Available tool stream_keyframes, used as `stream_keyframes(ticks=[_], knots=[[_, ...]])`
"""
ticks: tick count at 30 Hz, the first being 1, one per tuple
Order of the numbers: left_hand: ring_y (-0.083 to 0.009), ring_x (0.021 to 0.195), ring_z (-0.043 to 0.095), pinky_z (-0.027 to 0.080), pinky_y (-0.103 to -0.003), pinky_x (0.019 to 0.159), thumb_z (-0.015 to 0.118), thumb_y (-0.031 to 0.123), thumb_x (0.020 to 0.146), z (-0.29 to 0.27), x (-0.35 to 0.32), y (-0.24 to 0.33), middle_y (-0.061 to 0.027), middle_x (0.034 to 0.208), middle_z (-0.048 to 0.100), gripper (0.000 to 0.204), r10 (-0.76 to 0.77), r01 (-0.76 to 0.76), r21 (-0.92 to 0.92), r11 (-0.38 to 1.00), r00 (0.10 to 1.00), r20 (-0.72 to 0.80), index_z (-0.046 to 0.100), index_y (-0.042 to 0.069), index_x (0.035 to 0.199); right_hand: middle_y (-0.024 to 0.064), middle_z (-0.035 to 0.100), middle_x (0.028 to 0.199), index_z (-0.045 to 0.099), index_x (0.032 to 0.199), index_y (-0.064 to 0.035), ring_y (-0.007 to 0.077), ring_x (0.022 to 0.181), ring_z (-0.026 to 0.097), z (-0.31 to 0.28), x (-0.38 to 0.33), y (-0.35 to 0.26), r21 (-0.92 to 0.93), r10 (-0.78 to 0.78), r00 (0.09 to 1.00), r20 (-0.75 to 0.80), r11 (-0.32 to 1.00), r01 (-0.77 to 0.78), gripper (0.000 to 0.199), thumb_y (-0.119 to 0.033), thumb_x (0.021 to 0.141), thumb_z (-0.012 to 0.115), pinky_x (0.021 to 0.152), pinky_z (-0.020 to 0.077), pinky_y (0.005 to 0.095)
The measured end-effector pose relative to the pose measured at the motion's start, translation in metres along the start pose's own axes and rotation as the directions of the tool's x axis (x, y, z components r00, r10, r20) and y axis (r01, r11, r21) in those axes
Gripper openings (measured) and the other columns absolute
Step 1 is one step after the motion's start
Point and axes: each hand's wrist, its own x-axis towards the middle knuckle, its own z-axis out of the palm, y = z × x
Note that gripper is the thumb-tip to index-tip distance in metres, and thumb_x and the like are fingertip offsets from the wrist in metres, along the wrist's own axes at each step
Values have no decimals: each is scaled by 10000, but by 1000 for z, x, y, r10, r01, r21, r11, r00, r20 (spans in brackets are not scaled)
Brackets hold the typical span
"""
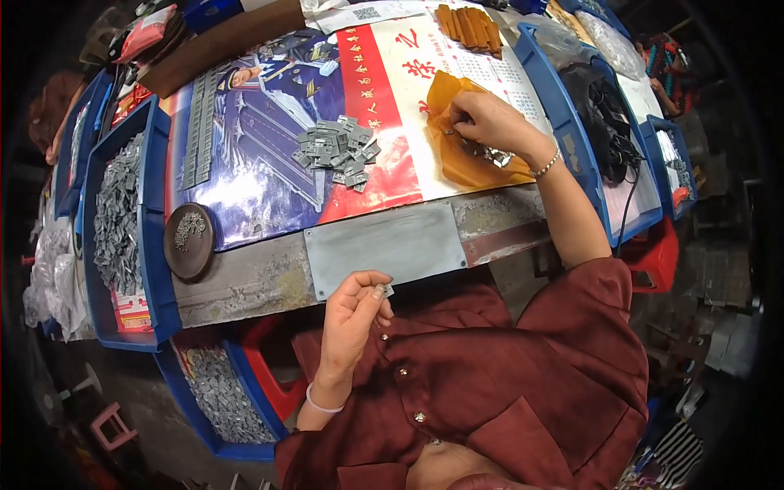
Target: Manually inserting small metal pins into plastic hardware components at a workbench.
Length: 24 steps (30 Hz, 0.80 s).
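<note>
My left hand (353,314) is raised in front of the table's near edge, thumb and fingertips pinched on a small grey metal piece (387,290). Over an orange sheet (453,167) at the right, my right hand (490,122) reaches down with its fingers closed. Whatever lies between those fingertips is too small to make out. Shiny silver parts (496,157) rest on the sheet just below that hand. To its left a loose pile of flat grey pieces (335,151) lies on the printed poster (392,163).
A column of grey pieces (198,135) lines the poster's left side. The round brown dish (189,265) holds tiny parts. Blue bins stand left (155,212) and right (563,122); another (220,445) sits lower left. A grey plate (384,245) covers the front edge. Folded orange bundles (469,31) lie far back.
</note>
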Motion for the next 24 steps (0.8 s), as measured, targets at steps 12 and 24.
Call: stream_keyframes(ticks=[12,24], knots=[[-49,660,550,458,-191,597,504,82,958,9,-1,11,-12,737,601,193,48,-46,172,984,999,-8,582,-9,1109,-2,541,893,510,999,-16,71,812,547,2,-44,-63,764,-10,996,-84,642,71,198,2,843,630,721,454,216],[-94,460,490,376,-269,453,594,54,883,28,18,27,-58,542,523,107,398,-317,658,683,917,30,601,1,975,12,560,870,505,1036,-24,77,803,557,31,-71,-137,739,-163,965,205,673,-44,229,23,826,585,762,462,245]])
